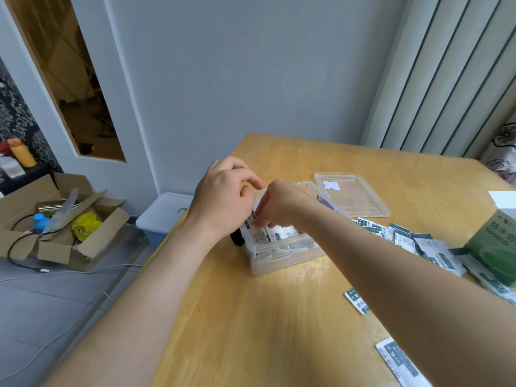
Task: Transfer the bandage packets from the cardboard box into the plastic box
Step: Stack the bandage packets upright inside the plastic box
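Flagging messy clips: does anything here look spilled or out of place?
Yes: bandage packets lie strewn on the table between the plastic box and the green cardboard box, in neither; two more sit apart near the front edge.

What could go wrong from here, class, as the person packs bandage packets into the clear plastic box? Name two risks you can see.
1. The plastic box sits near the left edge of the table; the right hand, whose fingers pinch packets inside it, might nudge it off.
2. Loose bandage packets lie scattered beside the cardboard box; the right forearm passes close by them and could sweep some to the floor.
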`<action>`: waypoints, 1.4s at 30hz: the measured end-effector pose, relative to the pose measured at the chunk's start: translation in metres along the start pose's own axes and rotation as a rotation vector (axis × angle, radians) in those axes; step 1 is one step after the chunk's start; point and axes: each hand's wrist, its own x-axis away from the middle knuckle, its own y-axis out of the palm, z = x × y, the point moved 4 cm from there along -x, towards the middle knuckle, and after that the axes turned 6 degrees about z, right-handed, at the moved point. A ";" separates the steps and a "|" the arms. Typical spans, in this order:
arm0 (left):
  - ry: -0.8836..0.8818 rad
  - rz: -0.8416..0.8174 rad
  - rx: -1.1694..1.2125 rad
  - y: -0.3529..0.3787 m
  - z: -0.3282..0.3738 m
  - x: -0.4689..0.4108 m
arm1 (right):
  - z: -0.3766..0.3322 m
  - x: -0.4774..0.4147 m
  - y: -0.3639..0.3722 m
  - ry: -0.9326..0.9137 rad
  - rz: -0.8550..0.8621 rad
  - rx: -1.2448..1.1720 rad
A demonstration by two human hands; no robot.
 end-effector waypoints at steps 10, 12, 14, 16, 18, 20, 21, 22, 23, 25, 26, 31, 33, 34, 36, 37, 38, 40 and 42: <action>0.117 -0.587 -0.191 0.014 0.018 0.007 | 0.025 -0.003 -0.019 -0.011 0.092 -0.009; 0.178 -0.698 -0.225 0.025 0.021 0.010 | 0.029 -0.002 -0.020 -0.038 0.103 0.087; 0.232 -0.785 -0.304 0.035 0.019 0.012 | 0.030 -0.002 -0.017 -0.058 0.099 0.182; 0.240 -0.857 -0.378 0.042 0.013 0.012 | 0.030 -0.002 -0.015 -0.066 0.098 0.254; 0.239 -0.881 -0.415 0.044 0.009 0.010 | 0.030 -0.002 -0.013 -0.082 0.091 0.288; 0.242 -0.867 -0.428 0.042 0.008 0.007 | 0.030 -0.004 -0.011 -0.086 0.078 0.299; 0.243 -0.858 -0.426 0.041 0.008 0.006 | 0.031 -0.004 -0.009 -0.082 0.070 0.296; 0.241 -0.849 -0.424 0.040 0.009 0.006 | 0.031 -0.005 -0.009 -0.075 0.064 0.290; 0.237 -0.843 -0.424 0.040 0.009 0.005 | 0.031 -0.005 -0.009 -0.073 0.057 0.285; 0.234 -0.837 -0.423 0.040 0.009 0.005 | 0.030 -0.006 -0.009 -0.080 0.050 0.277; 0.232 -0.830 -0.419 0.041 0.008 0.005 | 0.029 -0.006 -0.010 -0.087 0.056 0.275; 0.187 -0.762 -0.378 0.040 0.004 0.004 | 0.025 -0.007 -0.008 -0.095 0.083 0.246; 0.164 -0.745 -0.364 0.037 0.005 0.004 | 0.024 -0.005 -0.010 -0.115 0.104 0.231; 0.146 -0.727 -0.338 0.035 0.006 0.003 | 0.024 -0.002 -0.013 -0.131 0.123 0.216; 0.133 -0.653 -0.263 0.028 0.012 0.002 | 0.024 0.006 -0.023 -0.165 0.190 0.177; 0.153 -0.581 -0.223 0.024 0.017 0.002 | 0.025 0.012 -0.031 -0.174 0.229 0.149; 0.178 -0.487 -0.175 0.019 0.024 0.001 | 0.027 0.018 -0.040 -0.181 0.262 0.115; 0.244 -0.288 -0.030 0.007 0.047 0.004 | 0.034 0.034 -0.057 -0.189 0.290 0.042; 0.255 -0.215 0.121 -0.002 0.073 0.013 | 0.043 0.053 -0.071 -0.191 0.284 -0.011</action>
